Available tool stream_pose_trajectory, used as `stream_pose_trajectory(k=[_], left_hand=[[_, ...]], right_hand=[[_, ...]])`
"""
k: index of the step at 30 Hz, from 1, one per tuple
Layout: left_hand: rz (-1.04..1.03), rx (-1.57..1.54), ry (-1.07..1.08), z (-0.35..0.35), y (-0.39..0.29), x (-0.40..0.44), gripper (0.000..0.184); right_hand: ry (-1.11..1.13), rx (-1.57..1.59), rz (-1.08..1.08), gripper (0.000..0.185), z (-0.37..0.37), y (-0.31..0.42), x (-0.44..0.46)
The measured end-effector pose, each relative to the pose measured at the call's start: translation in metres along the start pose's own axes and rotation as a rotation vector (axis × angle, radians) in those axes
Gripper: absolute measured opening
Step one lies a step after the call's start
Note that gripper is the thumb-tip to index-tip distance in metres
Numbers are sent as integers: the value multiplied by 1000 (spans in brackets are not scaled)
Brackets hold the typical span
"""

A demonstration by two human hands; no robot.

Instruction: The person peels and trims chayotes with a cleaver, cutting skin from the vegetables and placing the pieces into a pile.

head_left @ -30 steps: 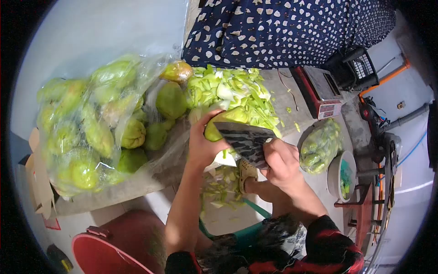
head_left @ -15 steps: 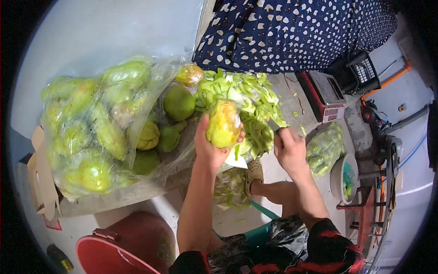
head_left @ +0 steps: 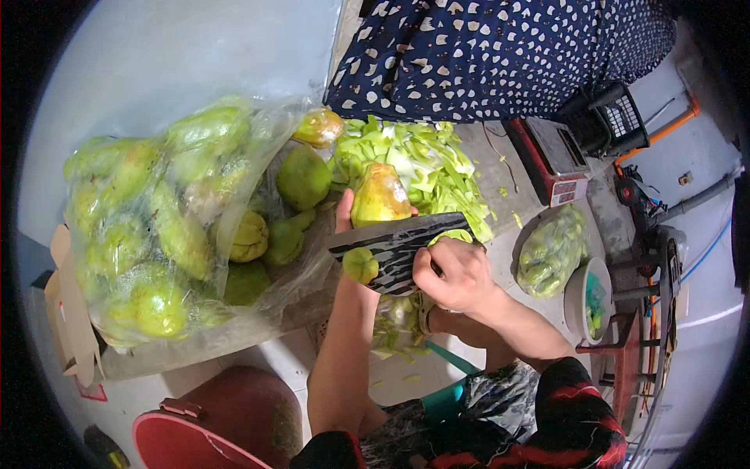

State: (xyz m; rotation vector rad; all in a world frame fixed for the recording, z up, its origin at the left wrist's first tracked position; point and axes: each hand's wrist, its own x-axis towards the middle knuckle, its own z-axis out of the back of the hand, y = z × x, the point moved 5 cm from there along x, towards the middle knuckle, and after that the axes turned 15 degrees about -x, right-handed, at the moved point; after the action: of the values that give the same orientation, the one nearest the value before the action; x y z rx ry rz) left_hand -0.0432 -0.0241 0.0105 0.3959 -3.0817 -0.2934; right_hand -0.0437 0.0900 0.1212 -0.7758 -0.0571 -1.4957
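My left hand (head_left: 344,215) is wrapped round a yellow-green, papaya-like fruit (head_left: 380,199), partly hidden behind the blade. My right hand (head_left: 457,273) grips a cleaver (head_left: 398,250) with a broad, dark, streaked blade, lying across the fruit's lower end. The handle is hidden in my fist. A small round green cut piece (head_left: 361,266) clings to the blade's left part. Another pale green slice (head_left: 453,235) shows beside my right knuckles. Just beyond the fruit lies a heap of green peelings (head_left: 422,152).
At left, a clear plastic bag (head_left: 148,227) bulges with green fruits, and loose ones (head_left: 303,178) lie beside it. A red scale (head_left: 547,160), a filled bag (head_left: 551,254) and a white bucket (head_left: 578,301) are at right. A red bin (head_left: 226,422) stands below the ledge.
The cleaver has swung up into full view, across the lower end of the fruit, as my right hand moved left. A cut piece now shows on its blade.
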Motion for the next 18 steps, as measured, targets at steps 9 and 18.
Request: stream_pose_trajectory(k=[9, 18], left_hand=[[-91, 82, -186, -14, -1, -2, 53], [-56, -3, -190, -9, -6, -7, 58]], right_hand=[[419, -61, -389, 18, -82, -74, -26], [379, 23, -579, 18, -79, -82, -31]])
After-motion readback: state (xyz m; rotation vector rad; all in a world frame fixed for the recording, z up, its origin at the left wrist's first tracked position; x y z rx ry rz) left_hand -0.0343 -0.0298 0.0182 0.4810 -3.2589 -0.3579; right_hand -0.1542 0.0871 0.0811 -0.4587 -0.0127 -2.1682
